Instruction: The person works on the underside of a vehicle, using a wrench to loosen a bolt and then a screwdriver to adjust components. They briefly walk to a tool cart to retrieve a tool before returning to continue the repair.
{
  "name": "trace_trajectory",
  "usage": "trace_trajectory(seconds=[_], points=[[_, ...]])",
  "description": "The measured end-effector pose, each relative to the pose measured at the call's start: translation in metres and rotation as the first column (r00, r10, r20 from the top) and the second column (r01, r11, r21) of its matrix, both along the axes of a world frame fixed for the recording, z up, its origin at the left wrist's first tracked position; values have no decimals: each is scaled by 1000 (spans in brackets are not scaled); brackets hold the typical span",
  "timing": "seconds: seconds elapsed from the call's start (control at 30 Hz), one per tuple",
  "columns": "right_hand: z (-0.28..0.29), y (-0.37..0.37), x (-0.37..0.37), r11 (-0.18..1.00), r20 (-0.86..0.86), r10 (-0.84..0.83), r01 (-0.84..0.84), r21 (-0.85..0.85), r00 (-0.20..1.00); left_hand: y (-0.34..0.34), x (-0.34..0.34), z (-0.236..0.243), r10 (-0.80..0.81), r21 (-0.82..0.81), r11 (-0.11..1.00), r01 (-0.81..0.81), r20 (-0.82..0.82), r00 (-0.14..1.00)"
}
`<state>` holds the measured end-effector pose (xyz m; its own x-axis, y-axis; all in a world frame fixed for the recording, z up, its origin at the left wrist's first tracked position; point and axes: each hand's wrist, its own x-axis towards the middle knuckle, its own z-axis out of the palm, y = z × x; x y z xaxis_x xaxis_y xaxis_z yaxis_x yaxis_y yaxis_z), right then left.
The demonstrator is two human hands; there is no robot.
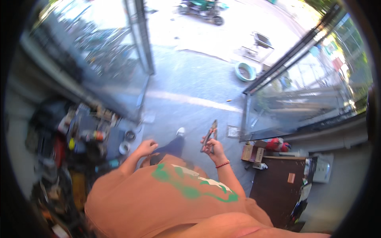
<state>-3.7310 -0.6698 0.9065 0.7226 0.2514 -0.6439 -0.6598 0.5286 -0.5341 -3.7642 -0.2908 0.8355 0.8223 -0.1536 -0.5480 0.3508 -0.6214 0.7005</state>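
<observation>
My right hand [214, 149] is wrapped round the handles of a pair of pliers [213, 131], held out in front of my body at the middle. The tool's jaws point up and away from me, and its handles look reddish and dark. A red bead bracelet circles that wrist. Lower on the left, beside my dark-clad leg, my left hand [148, 146] has its fingers curled in. Its palm is hidden, so I cannot see whether anything is inside.
Glass doors stand swung outward at left [139, 79] and right [301, 91]. Beyond are a teal basin [245, 71] and a three-wheeled vehicle [202, 11]. A cluttered bench [95, 135] is at left; a brown table [276, 186] with a cardboard box [253, 153] is at right.
</observation>
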Motion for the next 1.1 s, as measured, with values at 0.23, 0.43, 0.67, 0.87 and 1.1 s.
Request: trace_trajectory(seconds=[0.23, 0.43, 0.67, 0.87, 1.1], points=[[30, -37, 153, 991, -44, -76, 71, -112, 996, -89, 263, 50, -189, -37, 979, 201, 208, 960], [8, -74, 304, 977, -96, -211, 210, -24, 973, -180, 469, 144, -302, -183, 903, 390, 374, 877], [25, -50, 531, 994, -89, 47, -55, -90, 995, -142, 601, 109, -41, -221, 971, 91, 219, 975], [27, -1, 749, 892, -9, 372, -361, -273, 928, -36, 678, 72, 435, -254, 886, -388, 166, 885], [-4, 90, 945, 959, 25, 253, -247, -138, 967, 53, 861, 22, 509, -305, 839, -451, 144, 849]])
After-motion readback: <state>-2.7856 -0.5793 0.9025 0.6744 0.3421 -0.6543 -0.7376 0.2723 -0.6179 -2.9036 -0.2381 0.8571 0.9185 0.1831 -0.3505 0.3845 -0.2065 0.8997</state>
